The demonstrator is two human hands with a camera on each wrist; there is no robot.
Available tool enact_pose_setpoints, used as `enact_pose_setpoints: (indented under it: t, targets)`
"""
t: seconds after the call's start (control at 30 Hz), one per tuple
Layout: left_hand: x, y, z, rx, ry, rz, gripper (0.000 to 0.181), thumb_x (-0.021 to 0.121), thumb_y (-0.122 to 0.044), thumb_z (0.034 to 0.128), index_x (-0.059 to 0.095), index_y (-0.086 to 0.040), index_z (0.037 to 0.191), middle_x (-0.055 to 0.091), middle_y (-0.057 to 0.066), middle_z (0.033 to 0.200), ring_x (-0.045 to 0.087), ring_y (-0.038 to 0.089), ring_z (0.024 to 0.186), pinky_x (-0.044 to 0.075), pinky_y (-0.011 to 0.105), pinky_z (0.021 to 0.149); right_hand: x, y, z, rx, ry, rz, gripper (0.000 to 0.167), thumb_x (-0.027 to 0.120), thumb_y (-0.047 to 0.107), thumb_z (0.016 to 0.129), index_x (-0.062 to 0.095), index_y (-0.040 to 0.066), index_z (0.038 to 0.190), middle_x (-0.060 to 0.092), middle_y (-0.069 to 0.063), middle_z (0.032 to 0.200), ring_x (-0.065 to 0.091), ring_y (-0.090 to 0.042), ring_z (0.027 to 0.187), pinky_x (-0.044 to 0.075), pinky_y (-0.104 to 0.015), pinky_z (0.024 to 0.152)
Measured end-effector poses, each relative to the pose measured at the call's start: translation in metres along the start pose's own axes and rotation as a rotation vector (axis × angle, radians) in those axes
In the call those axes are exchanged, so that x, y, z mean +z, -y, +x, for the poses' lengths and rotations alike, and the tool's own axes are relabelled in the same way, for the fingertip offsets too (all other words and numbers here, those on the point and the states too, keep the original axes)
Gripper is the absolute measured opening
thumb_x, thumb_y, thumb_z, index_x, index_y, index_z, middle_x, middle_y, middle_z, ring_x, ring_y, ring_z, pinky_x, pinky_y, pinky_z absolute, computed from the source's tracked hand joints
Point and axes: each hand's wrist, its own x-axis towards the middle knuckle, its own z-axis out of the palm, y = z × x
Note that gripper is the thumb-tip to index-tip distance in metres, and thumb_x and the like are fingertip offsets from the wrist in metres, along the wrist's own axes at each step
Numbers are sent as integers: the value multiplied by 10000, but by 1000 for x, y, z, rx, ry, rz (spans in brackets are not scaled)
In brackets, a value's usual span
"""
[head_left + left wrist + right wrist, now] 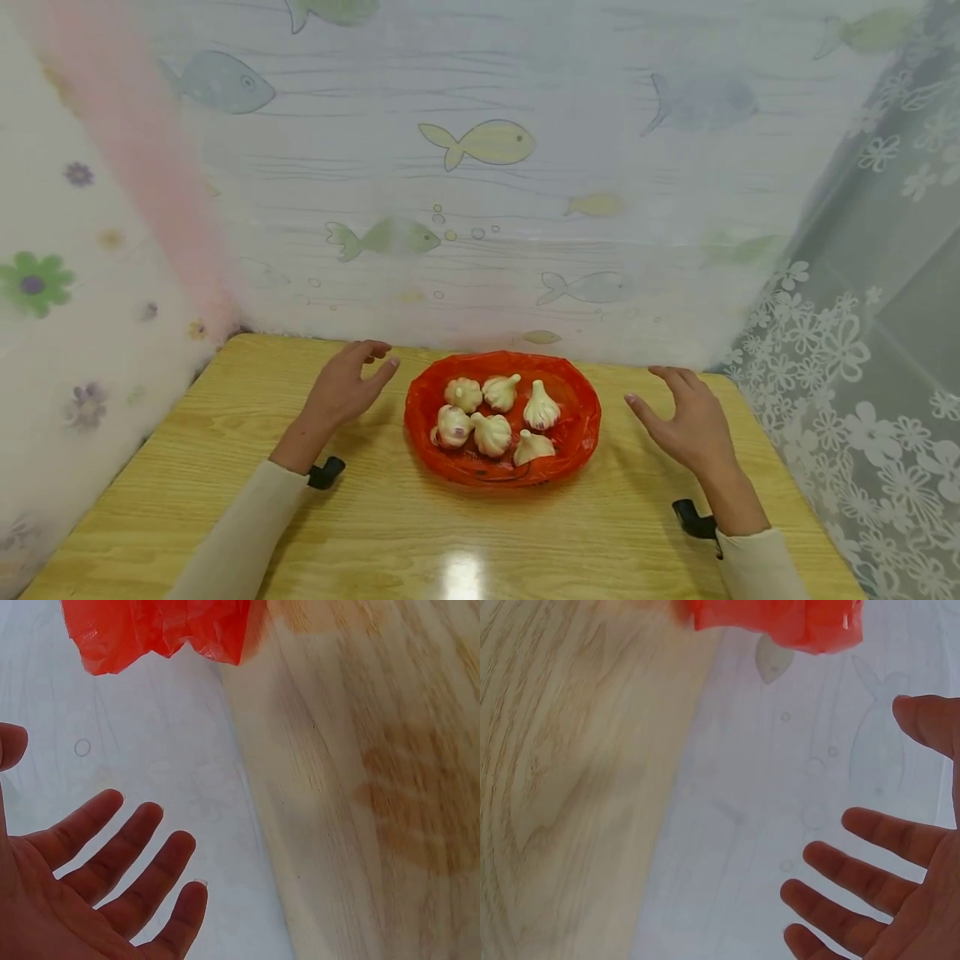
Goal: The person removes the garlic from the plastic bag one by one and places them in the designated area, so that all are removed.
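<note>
- Left of the left fingers hangs a pale flowered curtain [78, 175]; behind them and across the middle, a fish-print curtain [480, 200].
- A pale sleeve [247, 517] lies back from the left fingers, with a black bracket [326, 473] at that wrist.
- The left hand [348, 390] holds nothing; its fingers are spread with gaps between them and slightly bent, the thumb apart.
- Just right of the left fingers, untouched, a red plastic bag [577, 421] stands open in an oval on the wooden table [375, 525].
- Inside it, between the two hands' fingers, lie six garlic bulbs [492, 435]: two pairs toward the left fingers, two bulbs toward the right. One of these, upright with its stem up, is nearest the right thumb.
- The right hand [690, 421] holds nothing either; its fingers are spread and nearly straight, the thumb apart and pointing toward the bag, not touching it.
- Back from the right fingers are a second black bracket [693, 521] and the right sleeve [761, 567].
- Right of the right fingers hangs sheer fabric with white flowers [870, 433].
</note>
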Motion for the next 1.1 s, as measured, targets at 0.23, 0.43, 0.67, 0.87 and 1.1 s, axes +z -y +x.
enact_pose_setpoints:
  t: [0.23, 0.43, 0.67, 0.87, 1.1]
  targets:
    - [7, -5, 0, 6, 37, -33, 528, 560, -467, 1093, 618, -64, 1430, 639, 158, 1409, 610, 388, 1272, 490, 590, 1069, -2, 6, 4, -30, -7, 24, 533, 804, 321, 943, 664, 15, 1356, 639, -247, 1340, 615, -500, 1182, 480, -694, 949]
    - [12, -10, -1, 4, 61, -67, 510, 568, -431, 1094, 616, -61, 1442, 639, 158, 1421, 616, 385, 1274, 495, 590, 1071, -3, 14, 11, -55, 0, 12, 534, 818, 320, 926, 670, 21, 1343, 657, -229, 1319, 635, -482, 1158, 498, -676, 943]
    - [18, -16, -2, 0, 71, -72, 492, 580, -409, 1088, 626, -65, 1436, 643, 144, 1421, 621, 370, 1276, 504, 571, 1068, -4, 25, 19, -94, 31, -28, 550, 813, 338, 921, 666, 19, 1345, 667, -220, 1298, 647, -468, 1133, 517, -667, 932]
    - [20, -20, -5, 16, 88, -72, 496, 600, -408, 1079, 626, -72, 1442, 653, 158, 1378, 619, 381, 1257, 506, 585, 1052, -2, 33, 26, -134, 62, -50, 564, 817, 356, 915, 670, 13, 1339, 670, -211, 1303, 648, -455, 1150, 525, -650, 947]
    - [25, -27, -7, 23, 110, -52, 488, 663, -395, 1046, 639, -89, 1425, 656, 138, 1270, 630, 340, 1157, 548, 534, 975, 1, 41, 32, -163, 127, -56, 597, 794, 397, 930, 653, 12, 1365, 646, -210, 1347, 635, -448, 1178, 523, -646, 977]
